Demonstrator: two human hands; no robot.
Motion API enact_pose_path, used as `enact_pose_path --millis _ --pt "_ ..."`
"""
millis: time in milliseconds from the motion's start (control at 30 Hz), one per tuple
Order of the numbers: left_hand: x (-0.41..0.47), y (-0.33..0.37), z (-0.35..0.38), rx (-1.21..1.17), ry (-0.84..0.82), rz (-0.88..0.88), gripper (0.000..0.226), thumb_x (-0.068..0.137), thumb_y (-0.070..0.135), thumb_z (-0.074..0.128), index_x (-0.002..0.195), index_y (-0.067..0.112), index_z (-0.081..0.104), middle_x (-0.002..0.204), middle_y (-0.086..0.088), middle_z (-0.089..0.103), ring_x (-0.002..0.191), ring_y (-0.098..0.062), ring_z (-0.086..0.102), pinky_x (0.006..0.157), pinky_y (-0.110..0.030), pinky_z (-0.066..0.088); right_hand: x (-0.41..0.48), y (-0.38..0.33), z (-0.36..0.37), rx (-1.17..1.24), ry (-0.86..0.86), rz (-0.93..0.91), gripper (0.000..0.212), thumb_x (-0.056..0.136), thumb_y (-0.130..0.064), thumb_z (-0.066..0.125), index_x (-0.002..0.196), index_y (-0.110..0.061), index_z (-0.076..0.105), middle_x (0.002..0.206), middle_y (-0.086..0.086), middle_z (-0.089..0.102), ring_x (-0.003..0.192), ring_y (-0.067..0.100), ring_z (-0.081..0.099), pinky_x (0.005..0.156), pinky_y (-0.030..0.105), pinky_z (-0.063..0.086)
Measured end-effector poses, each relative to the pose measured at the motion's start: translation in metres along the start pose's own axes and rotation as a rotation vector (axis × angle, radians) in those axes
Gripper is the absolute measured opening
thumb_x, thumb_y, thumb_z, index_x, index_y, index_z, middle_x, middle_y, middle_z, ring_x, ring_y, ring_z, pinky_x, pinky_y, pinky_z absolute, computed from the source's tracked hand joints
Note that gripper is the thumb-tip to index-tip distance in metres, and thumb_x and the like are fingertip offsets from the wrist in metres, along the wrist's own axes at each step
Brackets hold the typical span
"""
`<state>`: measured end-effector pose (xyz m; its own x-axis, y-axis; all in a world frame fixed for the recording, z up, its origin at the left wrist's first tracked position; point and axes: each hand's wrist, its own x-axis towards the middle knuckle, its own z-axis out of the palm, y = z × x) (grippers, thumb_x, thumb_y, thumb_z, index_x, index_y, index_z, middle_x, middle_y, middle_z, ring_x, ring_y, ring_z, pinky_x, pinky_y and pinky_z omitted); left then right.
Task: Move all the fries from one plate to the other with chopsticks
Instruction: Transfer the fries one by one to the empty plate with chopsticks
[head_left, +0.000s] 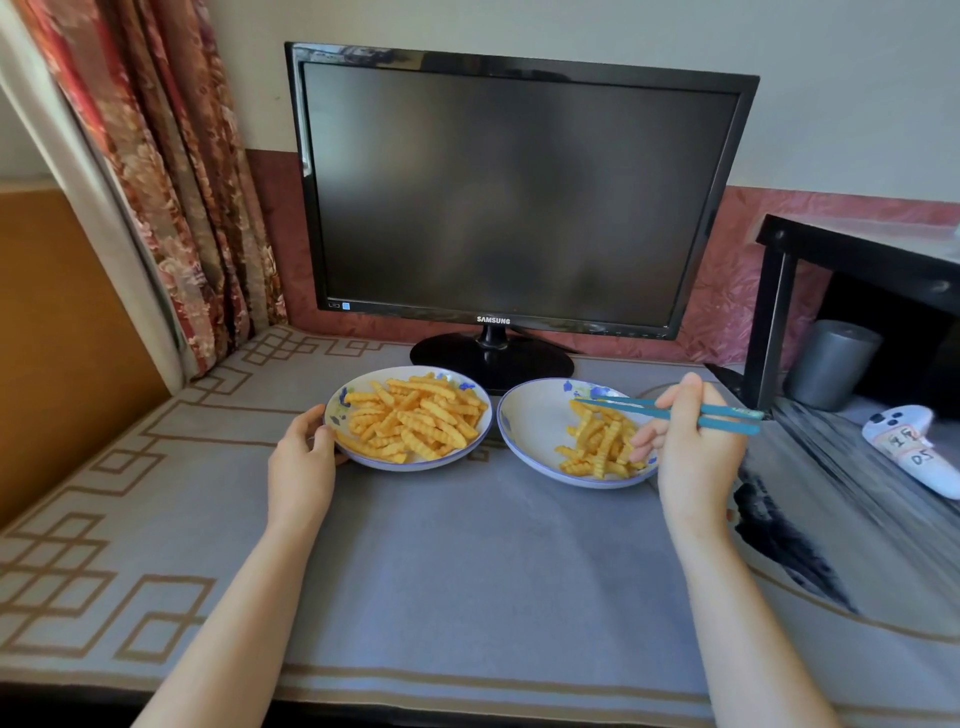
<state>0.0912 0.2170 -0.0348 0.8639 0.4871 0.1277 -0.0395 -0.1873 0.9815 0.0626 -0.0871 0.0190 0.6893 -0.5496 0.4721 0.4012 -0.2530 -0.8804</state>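
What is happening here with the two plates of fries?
A person is partway through the transfer. The left hand holds the rim of the left plate, which carries the larger heap of fries. The right hand holds blue chopsticks, tips over the far side of the right plate and its smaller heap. Whether they pinch a fry is unclear.

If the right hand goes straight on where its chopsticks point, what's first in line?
Probably the left rim of the right plate: the chopsticks in the right hand point leftward across it. Next would be the fries on the left plate. Tip height is unclear.
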Motion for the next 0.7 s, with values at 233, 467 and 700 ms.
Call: enact_pose_path --millis 233,467,700 --pt "0.0001 0.0009 0.0006 -0.002 0.003 0.002 0.037 0.1 0.011 0.038 0.135 0.01 0.051 0.126 -0.009 0.061 0.096 -0.023 0.066 0.08 -0.028 0.049 0.004 -0.0011 -0.0052 -0.037 -0.005 -0.012 0.04 0.103 -0.029 0.037 0.067 -0.016 0.048 0.041 0.01 0.053 0.034 0.028 0.048 0.039 0.027 0.037" --pt "-0.001 0.0015 -0.0003 0.004 0.005 0.006 0.038 0.098 0.009 0.038 0.133 0.011 0.053 0.12 -0.007 0.063 0.089 -0.021 0.066 0.088 -0.034 0.05 0.0087 0.0015 -0.0072 -0.07 -0.038 0.027 0.038 0.103 -0.028 0.037 0.069 -0.013 0.048 0.042 0.012 0.055 0.035 0.032 0.051 0.041 0.028 0.036" --pt "0.001 -0.0004 0.0009 -0.008 0.006 0.014 0.037 0.098 0.009 0.038 0.132 0.01 0.054 0.121 -0.008 0.063 0.089 -0.018 0.065 0.084 -0.031 0.05 0.0087 0.0006 -0.002 -0.063 -0.023 0.038 0.04 0.103 -0.029 0.037 0.07 -0.012 0.048 0.039 0.009 0.052 0.03 0.024 0.046 0.036 0.026 0.034"
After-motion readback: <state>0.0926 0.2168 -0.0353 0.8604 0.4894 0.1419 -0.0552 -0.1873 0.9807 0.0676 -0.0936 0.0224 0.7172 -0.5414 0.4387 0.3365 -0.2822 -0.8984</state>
